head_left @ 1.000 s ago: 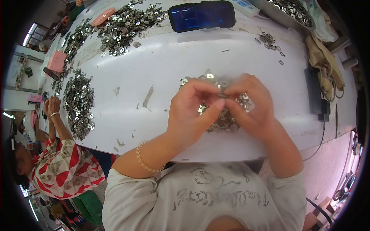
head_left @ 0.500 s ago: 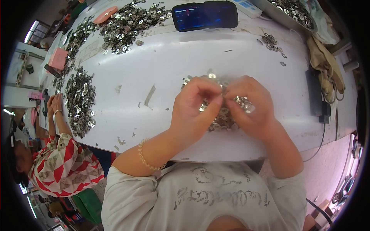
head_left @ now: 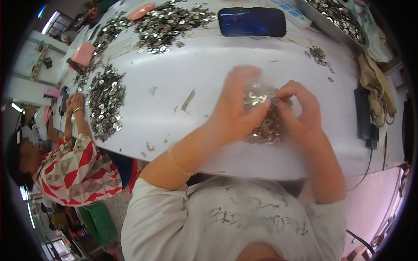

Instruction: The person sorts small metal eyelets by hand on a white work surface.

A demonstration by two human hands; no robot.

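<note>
A heap of small shiny metal ring-like pieces (head_left: 265, 126) lies on the white table in front of me, partly hidden by both hands. My left hand (head_left: 237, 106) is over the heap's left side, smeared by motion, its thumb apart from its raised fingers and no piece visible in it. At the heap's right edge, my right hand (head_left: 302, 108) has thumb and forefinger pinched together. Whatever is between those fingertips is too small to make out.
More metal pieces form a pile (head_left: 106, 104) on the left and a larger one (head_left: 167, 26) at the back. A phone (head_left: 251, 22) lies at the far side, near a metal tray (head_left: 333, 21) of pieces. At far left sits a co-worker (head_left: 78, 174). A black adapter (head_left: 362, 113) is at right.
My hands, which met fingertip to fingertip over the heap, have come apart. The left hand has opened its fingers upward; the right still pinches. The whole view has shifted slightly.
</note>
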